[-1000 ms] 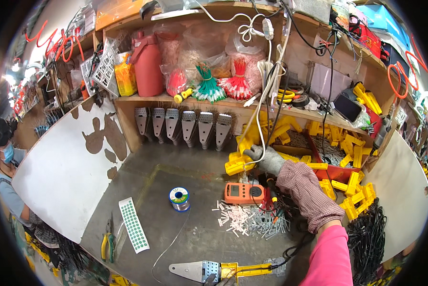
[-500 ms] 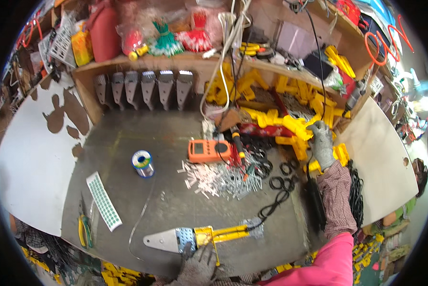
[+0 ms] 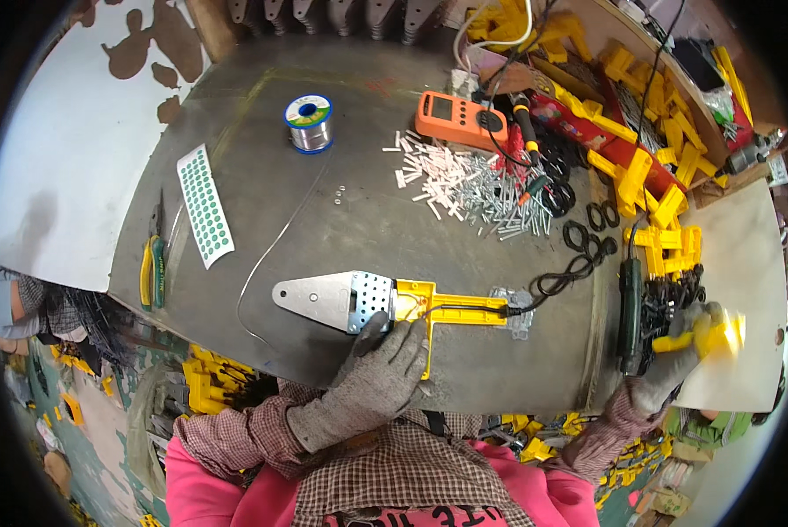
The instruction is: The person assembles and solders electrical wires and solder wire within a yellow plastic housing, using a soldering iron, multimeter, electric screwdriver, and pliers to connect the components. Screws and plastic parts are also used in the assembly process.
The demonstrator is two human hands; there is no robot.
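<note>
My gloved left hand [image 3: 372, 378] rests at the near edge of the pipe welding iron [image 3: 319, 299], its fingers over the edge of the perforated metal guard and yellow housing. The iron lies flat: a grey tapered metal plate at left, an open yellow handle shell [image 3: 464, 309] at right, thin wires and a black cord [image 3: 556, 281] inside and leading away. A clear plastic piece [image 3: 519, 327] lies under the cord end. Beyond the bench's right side, my gloved right hand [image 3: 679, 351] is closed on another yellow handle shell [image 3: 721, 335], smeared by motion.
A solder spool [image 3: 309, 123], green-dotted sticker sheet [image 3: 206, 206] and pliers [image 3: 153, 263] lie at left. An orange multimeter [image 3: 460, 119] stands behind loose screws and pale sleeves [image 3: 473, 189]. A dark-handled tool [image 3: 629, 316] lies near the right edge, beside yellow shells [image 3: 666, 250].
My right hand has come back from the pile of yellow parts at the far right, now carrying a yellow shell. My left hand stays at the iron; the view has tilted down toward me.
</note>
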